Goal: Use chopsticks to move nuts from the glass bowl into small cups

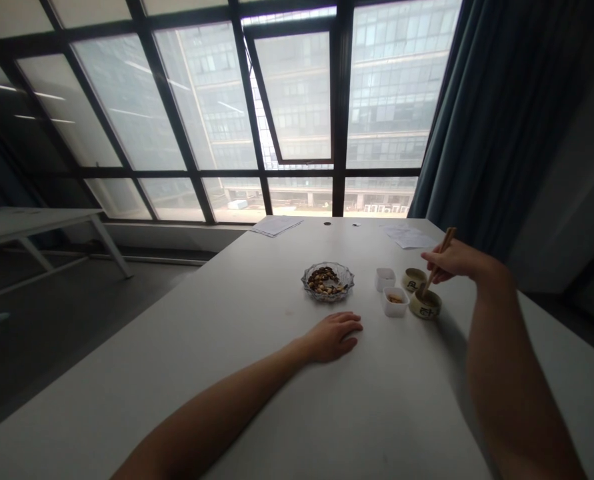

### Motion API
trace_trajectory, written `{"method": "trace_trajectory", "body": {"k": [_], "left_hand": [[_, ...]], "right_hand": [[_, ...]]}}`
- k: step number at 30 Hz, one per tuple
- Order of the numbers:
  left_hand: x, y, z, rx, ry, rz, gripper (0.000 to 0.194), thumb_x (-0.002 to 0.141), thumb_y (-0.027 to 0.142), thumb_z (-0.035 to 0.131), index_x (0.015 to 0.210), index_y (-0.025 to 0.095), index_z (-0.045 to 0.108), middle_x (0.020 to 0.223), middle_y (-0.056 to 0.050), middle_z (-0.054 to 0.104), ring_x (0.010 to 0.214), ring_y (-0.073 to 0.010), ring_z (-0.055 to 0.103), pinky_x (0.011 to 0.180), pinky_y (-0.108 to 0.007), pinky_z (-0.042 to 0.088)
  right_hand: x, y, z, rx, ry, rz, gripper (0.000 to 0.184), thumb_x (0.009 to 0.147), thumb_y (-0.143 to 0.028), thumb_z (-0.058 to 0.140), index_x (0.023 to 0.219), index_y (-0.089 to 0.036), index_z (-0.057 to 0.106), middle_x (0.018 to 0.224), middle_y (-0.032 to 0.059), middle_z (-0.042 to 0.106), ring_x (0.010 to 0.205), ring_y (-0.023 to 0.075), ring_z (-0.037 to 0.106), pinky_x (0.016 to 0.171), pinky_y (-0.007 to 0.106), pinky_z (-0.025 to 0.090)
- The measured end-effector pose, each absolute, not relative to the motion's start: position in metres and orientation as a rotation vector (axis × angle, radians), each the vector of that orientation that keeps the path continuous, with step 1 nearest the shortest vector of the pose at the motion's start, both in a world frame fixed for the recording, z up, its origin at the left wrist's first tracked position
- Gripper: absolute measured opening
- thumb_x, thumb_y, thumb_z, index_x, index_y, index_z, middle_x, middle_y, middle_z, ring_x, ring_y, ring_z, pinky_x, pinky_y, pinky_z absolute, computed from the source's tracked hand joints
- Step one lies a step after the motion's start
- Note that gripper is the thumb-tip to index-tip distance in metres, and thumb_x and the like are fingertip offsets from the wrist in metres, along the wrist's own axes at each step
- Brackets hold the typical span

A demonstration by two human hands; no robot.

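Note:
My right hand (451,260) grips a pair of wooden chopsticks (437,260), their tips down inside the nearer green ceramic bowl (425,311), which bears a dark painted character. A second such bowl (413,280) stands just behind it. To their left are two small white plastic cups; the nearer cup (395,308) holds some brownish pieces, and the contents of the farther cup (385,281) are hard to make out. My left hand (333,337) lies flat on the table, fingers stretched out, holding nothing. Beyond it sits a scalloped glass dish (349,287) with a mix of dark and pale nuts or seeds.
The white table (257,320) reaches toward the windows. Paper sheets lie at its far left (277,227) and far right (409,237). Another white table (37,220) stands at left, and a blue curtain (481,133) hangs at right.

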State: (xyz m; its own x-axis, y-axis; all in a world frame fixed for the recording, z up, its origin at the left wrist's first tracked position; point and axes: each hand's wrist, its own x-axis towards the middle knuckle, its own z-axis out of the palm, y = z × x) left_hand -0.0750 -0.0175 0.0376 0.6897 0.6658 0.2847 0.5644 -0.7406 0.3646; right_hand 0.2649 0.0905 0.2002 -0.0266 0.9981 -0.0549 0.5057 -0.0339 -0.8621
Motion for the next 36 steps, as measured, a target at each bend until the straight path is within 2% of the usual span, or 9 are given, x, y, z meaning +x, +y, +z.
{"method": "trace_trajectory", "body": {"k": [5, 8, 13, 18, 23, 27, 31, 36], "left_hand": [[-0.074, -0.017, 0.036, 2.643, 0.984, 0.588, 0.037, 0.098, 0.029, 0.059, 0.135, 0.023, 0.061, 0.148, -0.009, 0.056, 0.143, -0.0259, 0.047, 0.122, -0.041, 0.035], [-0.074, -0.017, 0.036, 2.642, 0.983, 0.588, 0.037, 0.098, 0.029, 0.059, 0.135, 0.023, 0.061, 0.149, -0.009, 0.056, 0.143, -0.0260, 0.047, 0.122, -0.041, 0.035], [-0.073, -0.018, 0.037, 2.646, 0.978, 0.596, 0.037, 0.097, 0.028, 0.060, 0.134, 0.022, 0.062, 0.148, -0.009, 0.057, 0.142, -0.0266, 0.048, 0.121, -0.041, 0.036], [-0.073, -0.018, 0.038, 2.647, 0.980, 0.600, 0.037, 0.097, 0.028, 0.060, 0.133, 0.022, 0.062, 0.148, -0.010, 0.057, 0.141, -0.0270, 0.049, 0.121, -0.042, 0.036], [-0.073, -0.017, 0.038, 2.652, 0.977, 0.604, 0.037, 0.097, 0.028, 0.060, 0.133, 0.024, 0.062, 0.148, -0.009, 0.057, 0.142, -0.0269, 0.049, 0.121, -0.042, 0.036], [-0.073, -0.017, 0.038, 2.655, 0.976, 0.611, 0.037, 0.096, 0.027, 0.060, 0.133, 0.023, 0.062, 0.147, -0.009, 0.058, 0.140, -0.0269, 0.050, 0.121, -0.041, 0.037], [-0.072, -0.017, 0.036, 2.655, 0.970, 0.617, 0.037, 0.096, 0.028, 0.060, 0.132, 0.023, 0.062, 0.147, -0.010, 0.058, 0.140, -0.0272, 0.051, 0.120, -0.042, 0.037], [-0.072, -0.016, 0.035, 2.650, 0.963, 0.628, 0.036, 0.095, 0.028, 0.060, 0.131, 0.023, 0.062, 0.148, -0.009, 0.058, 0.140, -0.0269, 0.051, 0.120, -0.041, 0.037]], "right_hand": [[0.272, 0.093, 0.197, -1.378, -1.676, 0.924, 0.026, 0.068, -0.024, 0.086, 0.056, -0.020, 0.063, 0.053, 0.0111, 0.067, 0.041, 0.0241, 0.066, 0.039, 0.030, 0.055], [0.271, 0.085, 0.203, -1.427, -1.674, 0.892, 0.026, 0.073, -0.024, 0.083, 0.057, -0.020, 0.062, 0.056, 0.0121, 0.067, 0.042, 0.0246, 0.067, 0.041, 0.033, 0.057], [0.254, 0.065, 0.220, -1.414, -1.617, 0.730, 0.016, 0.082, -0.026, 0.077, 0.070, -0.019, 0.070, 0.069, 0.0148, 0.073, 0.058, 0.0275, 0.074, 0.054, 0.037, 0.063], [0.214, 0.063, 0.223, -1.103, -1.595, 0.731, 0.028, 0.090, -0.040, 0.075, 0.079, -0.015, 0.072, 0.077, 0.0143, 0.076, 0.067, 0.0250, 0.077, 0.062, 0.034, 0.066], [0.152, 0.076, 0.196, -0.910, -1.721, 0.925, 0.037, 0.089, -0.048, 0.076, 0.081, -0.011, 0.074, 0.076, 0.0140, 0.077, 0.068, 0.0242, 0.078, 0.061, 0.030, 0.066], [0.114, 0.088, 0.160, -0.902, -1.711, 1.068, 0.041, 0.085, -0.050, 0.079, 0.070, -0.013, 0.071, 0.069, 0.0116, 0.076, 0.059, 0.0220, 0.075, 0.054, 0.027, 0.064], [0.097, 0.097, 0.132, -0.918, -1.692, 1.101, 0.040, 0.081, -0.050, 0.080, 0.067, -0.015, 0.069, 0.064, 0.0091, 0.074, 0.055, 0.0217, 0.074, 0.051, 0.026, 0.062], [0.094, 0.101, 0.120, -0.954, -1.681, 1.125, 0.036, 0.081, -0.047, 0.080, 0.065, -0.018, 0.067, 0.061, 0.0081, 0.073, 0.057, 0.0238, 0.075, 0.052, 0.028, 0.062]]}}
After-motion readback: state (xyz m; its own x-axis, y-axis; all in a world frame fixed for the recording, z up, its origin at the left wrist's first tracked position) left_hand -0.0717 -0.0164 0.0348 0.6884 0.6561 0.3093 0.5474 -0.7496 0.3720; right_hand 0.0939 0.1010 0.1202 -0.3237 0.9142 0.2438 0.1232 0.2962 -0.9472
